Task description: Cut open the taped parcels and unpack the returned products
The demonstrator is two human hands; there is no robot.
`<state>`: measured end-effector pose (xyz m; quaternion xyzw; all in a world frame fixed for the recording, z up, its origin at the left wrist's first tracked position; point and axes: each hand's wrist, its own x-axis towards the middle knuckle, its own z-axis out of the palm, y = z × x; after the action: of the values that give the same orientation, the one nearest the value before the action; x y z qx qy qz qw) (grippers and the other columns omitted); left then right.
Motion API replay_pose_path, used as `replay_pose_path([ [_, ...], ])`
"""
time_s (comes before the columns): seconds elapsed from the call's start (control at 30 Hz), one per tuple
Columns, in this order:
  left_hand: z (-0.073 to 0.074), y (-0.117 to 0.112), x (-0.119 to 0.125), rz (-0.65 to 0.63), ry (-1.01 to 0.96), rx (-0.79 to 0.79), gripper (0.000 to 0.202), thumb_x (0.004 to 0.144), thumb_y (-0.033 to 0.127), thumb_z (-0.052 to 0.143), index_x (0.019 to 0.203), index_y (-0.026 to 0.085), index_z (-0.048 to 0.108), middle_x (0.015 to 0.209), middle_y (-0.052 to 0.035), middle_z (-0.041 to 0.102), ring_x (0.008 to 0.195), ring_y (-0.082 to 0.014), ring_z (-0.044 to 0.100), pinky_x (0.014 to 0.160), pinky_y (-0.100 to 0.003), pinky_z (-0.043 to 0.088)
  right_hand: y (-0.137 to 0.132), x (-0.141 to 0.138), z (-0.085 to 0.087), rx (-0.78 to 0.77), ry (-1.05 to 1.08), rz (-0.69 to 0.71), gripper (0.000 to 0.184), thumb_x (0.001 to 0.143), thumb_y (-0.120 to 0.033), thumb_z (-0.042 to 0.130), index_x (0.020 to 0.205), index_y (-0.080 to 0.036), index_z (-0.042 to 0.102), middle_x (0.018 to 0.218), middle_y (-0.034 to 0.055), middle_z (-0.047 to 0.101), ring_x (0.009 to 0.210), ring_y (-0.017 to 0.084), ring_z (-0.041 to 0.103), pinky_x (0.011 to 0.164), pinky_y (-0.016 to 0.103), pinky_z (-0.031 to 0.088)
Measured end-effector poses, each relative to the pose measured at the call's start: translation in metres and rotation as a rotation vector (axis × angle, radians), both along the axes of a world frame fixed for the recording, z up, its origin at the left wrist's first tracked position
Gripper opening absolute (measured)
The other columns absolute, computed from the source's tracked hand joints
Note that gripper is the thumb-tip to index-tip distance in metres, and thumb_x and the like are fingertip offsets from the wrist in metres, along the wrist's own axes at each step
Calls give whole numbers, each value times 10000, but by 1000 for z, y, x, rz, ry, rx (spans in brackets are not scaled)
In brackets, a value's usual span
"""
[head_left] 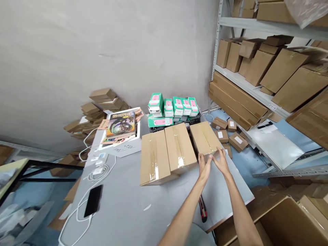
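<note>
Both hands are at the near end of a taped cardboard box (204, 136), the rightmost of three on the grey table. My left hand (205, 168) grips its near left corner, fingers bent against the edge. At the near right corner, my right hand (221, 162) holds the same end, its thumb close to the left one. Clear tape runs along the lid and over the near edge. Beside it stand two similar taped boxes, a middle box (180, 147) and a left box (154, 157). Below my left hand lies a red and black utility knife (203, 209), partly hidden by my forearm.
Green and pink boxes (164, 108) fill a black crate behind. A white bin (133, 145) of comics stands left, near a phone (93, 201) and white cables (101, 172). Shelving (246, 80) with cartons rises right; an open carton (282, 218) sits below the table's right edge.
</note>
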<state>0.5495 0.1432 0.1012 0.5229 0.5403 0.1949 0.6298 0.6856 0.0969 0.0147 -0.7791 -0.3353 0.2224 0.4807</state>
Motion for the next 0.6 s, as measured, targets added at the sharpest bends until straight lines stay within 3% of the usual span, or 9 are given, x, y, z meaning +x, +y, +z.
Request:
replay_pose_path([
  [0.07,13,-12,-8,-14,-53,129,906,1041,680,616,1783,209,394,1933,-135,197,1809,-286,142,1463,-407,140,-29,-10,17,18,-51,-54,1109,899,-866,666,1752,-201,426,1755,246,427,1711,424,369,1379,636,350],
  [0.17,36,-26,-20,-55,-106,378,845,1057,694,605,1753,239,457,1833,-167,385,1764,-332,300,1454,-486,226,-81,-39,48,11,-87,-152,1155,977,-843,625,1857,-244,176,1844,225,335,1734,426,335,1383,684,315],
  [0.23,54,-34,-29,-93,-122,470,834,1067,684,607,1758,243,454,1745,-184,471,1715,-352,386,1434,-528,278,-117,-63,73,9,-91,-190,1129,1016,-831,585,1871,-283,91,1884,204,275,1742,441,318,1369,728,311],
  [0.37,91,-51,-60,-140,-157,499,858,1092,675,587,1802,243,375,1677,-195,517,1668,-367,434,1395,-563,344,-178,-123,130,49,-106,-190,1153,1021,-837,594,1875,-264,71,1858,227,343,1724,471,352,1342,783,312],
  [0.47,113,-60,-101,-153,-191,514,802,1116,688,545,1786,269,409,1670,-187,541,1652,-375,445,1378,-581,356,-214,-176,165,64,14,-151,1155,1003,-864,618,1874,-305,106,1845,204,392,1702,479,397,1326,797,337],
  [0.6,124,-63,-173,-150,-230,547,709,1132,712,510,1702,290,534,1583,-166,629,1579,-360,528,1356,-583,367,-248,-260,179,148,289,11,1215,953,-909,651,1873,-309,131,1771,185,523,1674,441,470,1353,720,387],
])
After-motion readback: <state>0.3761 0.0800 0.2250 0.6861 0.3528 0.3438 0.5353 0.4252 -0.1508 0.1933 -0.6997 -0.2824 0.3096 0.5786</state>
